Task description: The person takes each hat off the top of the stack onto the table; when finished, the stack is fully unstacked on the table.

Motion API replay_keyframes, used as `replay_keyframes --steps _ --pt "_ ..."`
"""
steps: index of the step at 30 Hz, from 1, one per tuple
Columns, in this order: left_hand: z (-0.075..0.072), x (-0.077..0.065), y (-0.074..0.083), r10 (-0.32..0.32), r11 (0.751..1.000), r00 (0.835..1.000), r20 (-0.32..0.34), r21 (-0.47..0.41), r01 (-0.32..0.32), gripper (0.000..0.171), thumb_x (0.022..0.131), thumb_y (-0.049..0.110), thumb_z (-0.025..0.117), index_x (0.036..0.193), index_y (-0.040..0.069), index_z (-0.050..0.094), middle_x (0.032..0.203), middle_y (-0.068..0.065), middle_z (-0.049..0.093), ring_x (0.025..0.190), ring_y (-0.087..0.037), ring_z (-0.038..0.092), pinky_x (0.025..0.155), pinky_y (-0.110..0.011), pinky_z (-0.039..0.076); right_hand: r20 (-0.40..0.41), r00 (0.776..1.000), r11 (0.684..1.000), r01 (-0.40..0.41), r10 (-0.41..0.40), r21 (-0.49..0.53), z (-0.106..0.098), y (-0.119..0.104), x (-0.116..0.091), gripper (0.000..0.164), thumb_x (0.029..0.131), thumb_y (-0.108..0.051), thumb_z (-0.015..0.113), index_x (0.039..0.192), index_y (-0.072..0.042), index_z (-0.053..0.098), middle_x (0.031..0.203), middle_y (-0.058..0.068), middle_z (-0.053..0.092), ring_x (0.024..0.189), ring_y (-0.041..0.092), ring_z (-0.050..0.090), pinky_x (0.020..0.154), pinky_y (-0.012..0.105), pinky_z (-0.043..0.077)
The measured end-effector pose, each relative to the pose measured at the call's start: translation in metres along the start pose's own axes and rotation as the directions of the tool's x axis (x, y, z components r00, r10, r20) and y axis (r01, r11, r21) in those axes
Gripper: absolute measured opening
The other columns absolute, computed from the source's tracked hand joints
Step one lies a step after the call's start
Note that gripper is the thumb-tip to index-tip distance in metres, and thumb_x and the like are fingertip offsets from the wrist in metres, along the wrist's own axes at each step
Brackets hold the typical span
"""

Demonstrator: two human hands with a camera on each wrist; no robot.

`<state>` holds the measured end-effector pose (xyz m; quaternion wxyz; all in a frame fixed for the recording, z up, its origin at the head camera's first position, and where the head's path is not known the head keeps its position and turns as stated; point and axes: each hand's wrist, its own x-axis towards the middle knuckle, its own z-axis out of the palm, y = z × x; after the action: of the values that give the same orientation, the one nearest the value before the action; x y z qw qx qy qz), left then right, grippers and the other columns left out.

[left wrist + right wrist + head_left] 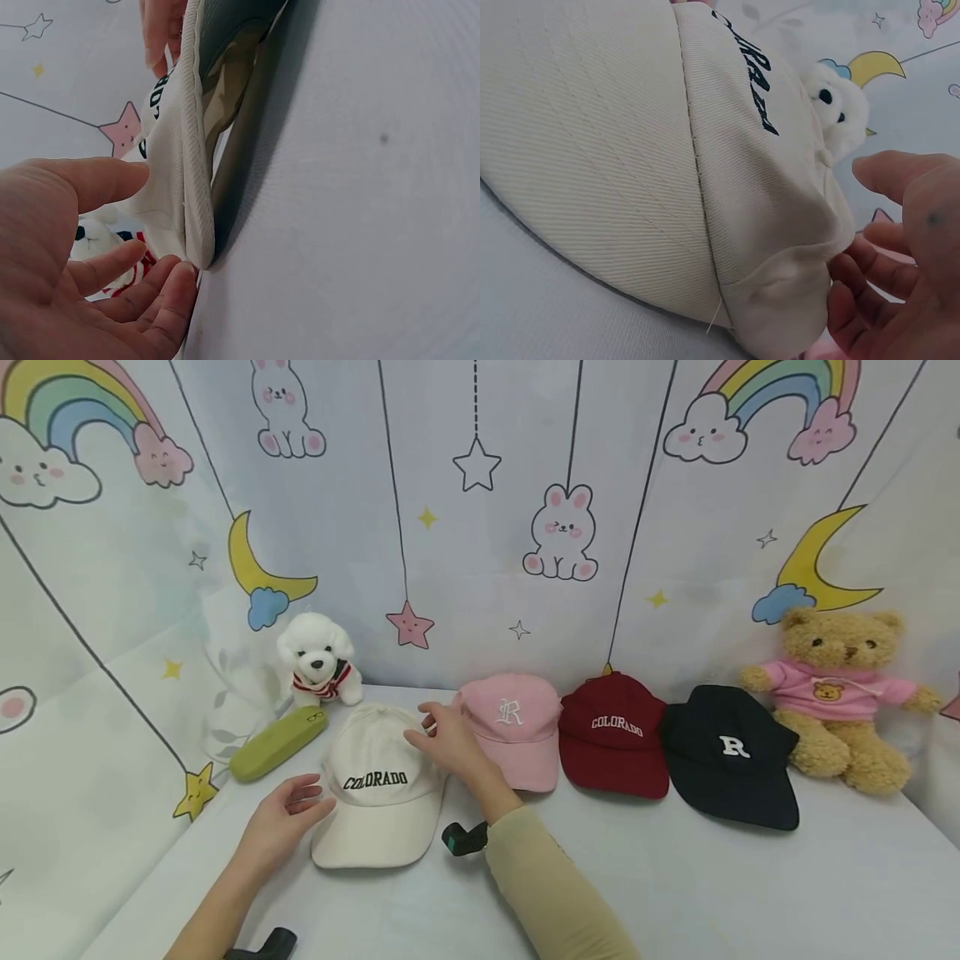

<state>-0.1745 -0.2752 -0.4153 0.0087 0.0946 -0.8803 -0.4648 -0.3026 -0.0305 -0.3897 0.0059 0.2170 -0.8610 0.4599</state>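
Observation:
A cream baseball cap (378,831) with dark COLORADO lettering lies on the table, its brim toward me. At its left side is my left hand (281,818), fingers slightly bent and spread; in the left wrist view the fingertips (176,281) come right at the cap's lower edge, the thumb apart from the others. My right hand (453,743) is over the cap's right rear side. The right wrist view shows its loosely bent fingers (855,300) right against the crown (780,195), with the thumb raised. Neither hand grips the cap.
To the right stand a pink cap (517,727), a dark red cap (611,743), a black cap (727,760) and a teddy bear (836,693). A green glasses case (277,745) and a white plush dog (318,652) are at the left back, before a printed curtain (465,543).

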Motion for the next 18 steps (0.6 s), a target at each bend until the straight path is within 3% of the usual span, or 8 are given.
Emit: replay_keyframes --steps 9,18 --pt "-0.0007 -0.0006 -0.0020 -0.009 1.000 1.000 0.007 0.007 0.009 0.073 0.095 0.040 0.070 0.147 -0.003 0.041 0.140 -0.029 0.051 0.125 -0.040 0.053 0.102 -0.052 0.045 0.022 1.000 0.997 -0.013 0.015 -0.080 0.0006 -0.0007 -0.0027 0.046 0.096 -0.028 0.070 0.132 -0.001 0.061 0.102 0.004 0.062 0.090 0.016 0.058 0.078 0.029 0.051" --pt "-0.0003 0.0026 -0.0036 -0.006 1.000 1.000 0.027 -0.012 0.006 0.074 0.094 0.036 0.072 0.147 -0.003 0.041 0.139 -0.028 0.052 0.125 -0.040 0.053 0.103 -0.052 0.044 0.030 0.999 0.996 -0.032 0.034 -0.079 -0.0014 -0.0023 -0.0029 0.042 0.095 -0.024 0.070 0.130 -0.001 0.063 0.100 0.002 0.061 0.090 0.016 0.057 0.076 0.029 0.051"
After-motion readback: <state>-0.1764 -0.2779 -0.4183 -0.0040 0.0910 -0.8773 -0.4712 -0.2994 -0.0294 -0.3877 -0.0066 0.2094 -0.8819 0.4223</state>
